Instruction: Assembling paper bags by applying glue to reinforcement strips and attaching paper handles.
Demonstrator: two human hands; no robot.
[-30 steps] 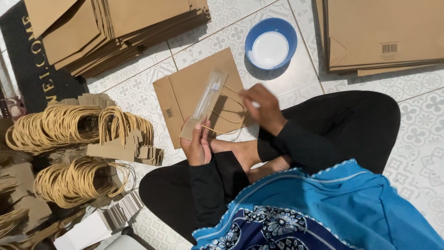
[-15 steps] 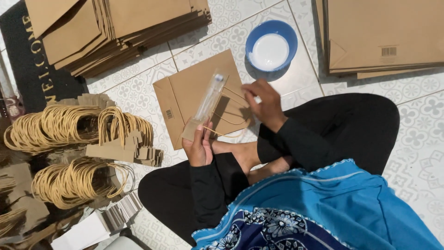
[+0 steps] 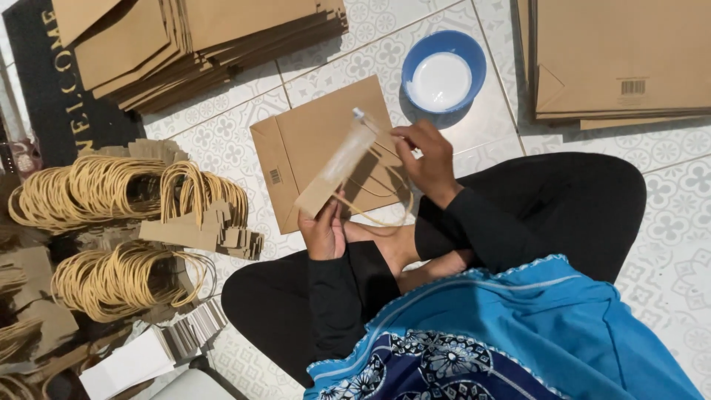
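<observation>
1. Tiled floor (image 3: 666,222): person sits cross-legged on it, work in the lap zone.
2. Stacks of flat brown paper bags at 11 o'clock (image 3: 215,30) and 1 o'clock (image 3: 622,59).
3. Bundles of looped paper handles (image 3: 111,192) at 9 o'clock, well apart from the hands.
4. One flat bag (image 3: 311,141) lies on the floor just past the hands, 12 o'clock.
5. Blue bowl (image 3: 444,70) with white contents beside it, likely glue.
6. Handle strip (image 3: 337,169): tilted, lower end pinched in the left hand (image 3: 322,230), fingers closed on it; its cord loop hangs below.
7. Right hand (image 3: 426,159) closed at the strip's upper end; whether it holds a small applicator, cannot tell.
8. My read: keep the strip steady, coat thin and even, clear of the cord.
</observation>
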